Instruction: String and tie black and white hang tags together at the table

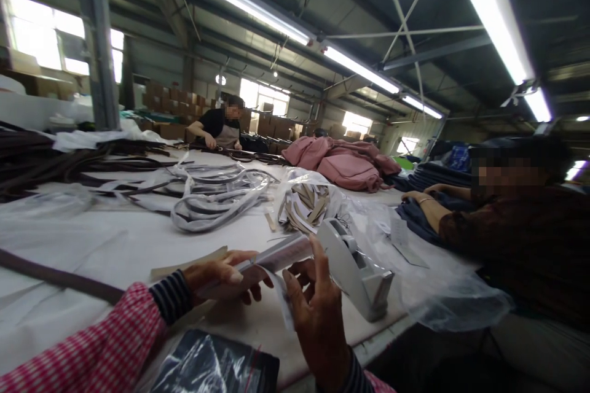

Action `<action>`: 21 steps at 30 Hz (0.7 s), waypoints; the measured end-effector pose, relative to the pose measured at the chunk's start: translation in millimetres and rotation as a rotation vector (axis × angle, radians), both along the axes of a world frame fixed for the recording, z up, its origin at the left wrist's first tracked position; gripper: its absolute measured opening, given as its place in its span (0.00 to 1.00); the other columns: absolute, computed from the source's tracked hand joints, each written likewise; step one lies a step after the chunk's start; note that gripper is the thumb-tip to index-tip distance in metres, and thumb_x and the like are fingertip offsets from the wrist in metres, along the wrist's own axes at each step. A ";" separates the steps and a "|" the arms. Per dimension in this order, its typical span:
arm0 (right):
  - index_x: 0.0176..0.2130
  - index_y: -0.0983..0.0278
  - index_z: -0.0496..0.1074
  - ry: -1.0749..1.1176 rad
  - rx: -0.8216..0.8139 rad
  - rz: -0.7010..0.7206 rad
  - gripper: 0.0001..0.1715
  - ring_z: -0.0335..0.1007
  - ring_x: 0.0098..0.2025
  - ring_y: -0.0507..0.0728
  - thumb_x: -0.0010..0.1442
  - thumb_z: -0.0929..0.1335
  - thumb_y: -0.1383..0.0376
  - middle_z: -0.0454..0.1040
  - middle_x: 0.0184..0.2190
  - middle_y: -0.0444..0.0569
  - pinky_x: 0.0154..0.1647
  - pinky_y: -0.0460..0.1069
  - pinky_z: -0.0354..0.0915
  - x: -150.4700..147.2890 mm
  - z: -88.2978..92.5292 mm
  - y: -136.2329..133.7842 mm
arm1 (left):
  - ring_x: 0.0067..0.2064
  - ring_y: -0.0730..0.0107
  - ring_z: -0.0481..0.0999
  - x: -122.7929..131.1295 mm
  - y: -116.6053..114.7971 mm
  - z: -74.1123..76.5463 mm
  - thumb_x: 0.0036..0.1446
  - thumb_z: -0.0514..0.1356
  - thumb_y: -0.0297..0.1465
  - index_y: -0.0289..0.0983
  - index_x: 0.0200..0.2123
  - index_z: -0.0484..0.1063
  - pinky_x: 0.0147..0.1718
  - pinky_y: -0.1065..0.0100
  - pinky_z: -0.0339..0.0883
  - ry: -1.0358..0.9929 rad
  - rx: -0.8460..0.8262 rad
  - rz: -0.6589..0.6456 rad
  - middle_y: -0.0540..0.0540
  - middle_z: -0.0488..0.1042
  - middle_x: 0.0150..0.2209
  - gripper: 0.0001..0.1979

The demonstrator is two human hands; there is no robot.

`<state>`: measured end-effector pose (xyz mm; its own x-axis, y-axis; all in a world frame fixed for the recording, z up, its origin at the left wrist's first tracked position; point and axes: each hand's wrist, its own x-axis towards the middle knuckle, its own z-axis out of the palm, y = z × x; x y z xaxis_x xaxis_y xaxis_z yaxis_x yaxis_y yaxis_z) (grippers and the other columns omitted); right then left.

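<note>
My left hand [224,277] is closed round a flat, pale bundle [283,255] that tilts up to the right. A white strip [282,301] hangs down from the bundle. Close to its right end, my right hand [318,301] has its thumb and fingers bent around the strip; whether they pinch it is hard to tell. A grey tape dispenser [357,270] stands just right of my right hand. Below my hands, a dark item in clear plastic [219,365] lies at the table's front edge.
Wrapped straps [221,196], a plastic bag of strips [306,202] and pink fabric [336,163] lie on the table [184,239]. Dark straps spread at the left. One person [530,227] handles dark fabric at the right; another [221,126] works across the table.
</note>
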<state>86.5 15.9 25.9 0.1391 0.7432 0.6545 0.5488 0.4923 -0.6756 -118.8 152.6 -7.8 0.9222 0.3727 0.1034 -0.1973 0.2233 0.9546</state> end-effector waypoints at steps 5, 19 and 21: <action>0.70 0.66 0.44 -0.047 0.035 -0.031 0.39 0.76 0.28 0.54 0.68 0.64 0.61 0.80 0.37 0.48 0.27 0.46 0.69 -3.2 -5.4 -2.0 | 0.45 0.54 0.77 1.1 -4.1 6.0 0.43 0.66 0.36 0.33 0.52 0.71 0.41 0.63 0.74 -0.012 0.027 0.028 0.39 0.78 0.46 0.31; 0.45 0.70 0.74 -0.359 0.559 -0.050 0.14 0.64 0.25 0.54 0.60 0.66 0.80 0.71 0.23 0.49 0.28 0.50 0.62 7.3 -11.8 -33.2 | 0.45 0.55 0.77 -5.5 -7.8 13.9 0.38 0.67 0.31 0.34 0.54 0.71 0.42 0.64 0.71 0.022 -0.002 0.053 0.40 0.78 0.45 0.35; 0.44 0.71 0.74 -0.403 0.615 -0.029 0.13 0.61 0.24 0.54 0.60 0.66 0.79 0.71 0.22 0.49 0.26 0.50 0.59 7.4 -12.3 -39.9 | 0.47 0.54 0.76 -4.8 -11.9 19.6 0.35 0.67 0.28 0.34 0.55 0.70 0.45 0.64 0.69 0.050 -0.022 0.030 0.40 0.78 0.45 0.38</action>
